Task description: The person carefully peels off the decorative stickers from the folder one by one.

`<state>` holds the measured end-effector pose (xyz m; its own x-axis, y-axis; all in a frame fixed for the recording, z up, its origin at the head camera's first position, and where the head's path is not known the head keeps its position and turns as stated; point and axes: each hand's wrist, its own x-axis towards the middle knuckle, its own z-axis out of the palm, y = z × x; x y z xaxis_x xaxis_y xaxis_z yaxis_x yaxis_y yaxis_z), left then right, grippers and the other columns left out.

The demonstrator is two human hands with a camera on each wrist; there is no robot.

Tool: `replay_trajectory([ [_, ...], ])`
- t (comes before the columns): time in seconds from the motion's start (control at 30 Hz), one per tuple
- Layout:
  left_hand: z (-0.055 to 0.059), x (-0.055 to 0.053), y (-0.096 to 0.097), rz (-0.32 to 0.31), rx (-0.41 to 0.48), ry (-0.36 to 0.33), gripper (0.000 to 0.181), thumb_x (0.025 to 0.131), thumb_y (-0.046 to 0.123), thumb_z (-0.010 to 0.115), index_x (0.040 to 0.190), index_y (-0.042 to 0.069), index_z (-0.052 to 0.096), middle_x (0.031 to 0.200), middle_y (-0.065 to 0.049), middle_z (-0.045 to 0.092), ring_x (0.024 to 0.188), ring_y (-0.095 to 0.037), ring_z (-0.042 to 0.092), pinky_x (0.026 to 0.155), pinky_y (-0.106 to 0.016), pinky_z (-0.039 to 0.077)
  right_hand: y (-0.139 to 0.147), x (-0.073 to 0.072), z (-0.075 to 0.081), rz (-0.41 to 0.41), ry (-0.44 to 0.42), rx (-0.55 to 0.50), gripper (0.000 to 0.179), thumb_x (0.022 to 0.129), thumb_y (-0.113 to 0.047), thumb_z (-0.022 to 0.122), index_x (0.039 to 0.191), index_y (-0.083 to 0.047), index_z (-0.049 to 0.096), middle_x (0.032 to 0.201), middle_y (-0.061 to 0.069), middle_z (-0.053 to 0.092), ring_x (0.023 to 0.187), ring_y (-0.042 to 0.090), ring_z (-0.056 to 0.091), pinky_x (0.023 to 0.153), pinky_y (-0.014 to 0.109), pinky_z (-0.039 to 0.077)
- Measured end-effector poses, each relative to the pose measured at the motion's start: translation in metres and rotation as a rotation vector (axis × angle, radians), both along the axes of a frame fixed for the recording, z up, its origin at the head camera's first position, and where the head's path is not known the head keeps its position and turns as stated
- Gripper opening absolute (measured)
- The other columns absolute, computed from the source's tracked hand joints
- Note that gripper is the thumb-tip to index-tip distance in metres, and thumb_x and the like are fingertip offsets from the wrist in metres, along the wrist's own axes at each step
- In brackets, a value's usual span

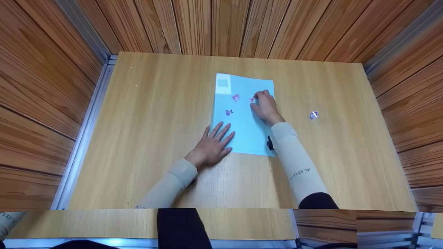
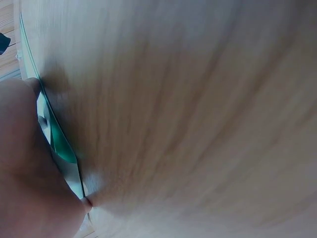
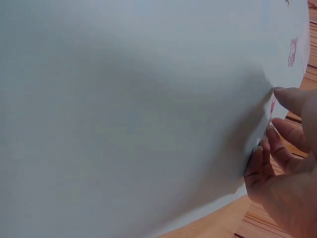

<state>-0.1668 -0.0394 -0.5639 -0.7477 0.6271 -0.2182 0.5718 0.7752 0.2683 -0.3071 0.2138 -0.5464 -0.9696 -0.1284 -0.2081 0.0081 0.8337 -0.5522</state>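
I watch the table (image 1: pixel 155 103) spread around both hands, with the blue sheet (image 1: pixel 249 140) beneath the fingers. Left hand (image 1: pixel 211 147): fingers splayed on the sheet's near-left corner. Right hand (image 1: pixel 267 106): thumb and forefinger apart, flanking the pink sticker (image 1: pixel 252 99); whether they grip it, I cannot tell. Two purple stickers (image 1: pixel 235 97) lie left of these fingertips; a loose sticker (image 1: pixel 314 115) lies well to their right. I judge that dragging fingertips could crease the pink sticker, and lighter left-hand pressure could let the sheet skid.
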Motion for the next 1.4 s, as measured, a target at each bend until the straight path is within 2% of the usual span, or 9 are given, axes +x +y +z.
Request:
replay_trajectory([
  [0.23,-0.0038,-0.0007,0.0006,0.011,0.003,-0.018,0.064,0.109,0.052,0.029,0.166,0.026,0.013,0.173,-0.003,-0.005,0.158,-0.03,-0.013,0.123,-0.062,-0.002,-0.002,0.0004,0.0021,-0.008,0.015,-0.015,0.039,0.104,-0.022,0.06,0.139,-0.005,0.055,0.134,0.012,0.048,0.125,0.028,0.049,0.114,0.044,0.04],
  [0.57,-0.0049,-0.0012,0.0007,0.014,0.006,-0.022,0.065,0.109,0.053,0.029,0.166,0.026,0.012,0.173,-0.002,-0.006,0.158,-0.03,-0.014,0.123,-0.062,-0.003,-0.0052,-0.0051,0.0048,-0.001,-0.03,-0.014,0.033,0.104,-0.02,0.06,0.133,-0.003,0.057,0.13,0.011,0.049,0.122,0.027,0.049,0.113,0.043,0.041],
  [0.8,-0.0025,-0.0009,0.0006,-0.001,-0.026,-0.003,0.065,0.109,0.052,0.028,0.166,0.025,0.012,0.173,-0.004,-0.004,0.158,-0.031,-0.01,0.124,-0.062,0.0,-0.0039,-0.0081,0.0061,0.023,-0.019,0.006,0.032,0.104,-0.018,0.058,0.129,0.003,0.056,0.128,0.017,0.05,0.119,0.032,0.051,0.11,0.045,0.042],
  [1.4,-0.0006,0.0008,-0.0004,-0.001,0.001,0.012,0.065,0.11,0.052,0.03,0.166,0.025,0.013,0.173,-0.004,-0.003,0.158,-0.032,-0.009,0.123,-0.062,0.001,-0.0028,-0.0082,0.0061,-0.005,-0.067,0.004,0.035,0.106,-0.022,0.055,0.133,0.001,0.053,0.13,0.017,0.046,0.119,0.032,0.048,0.109,0.047,0.042],
])
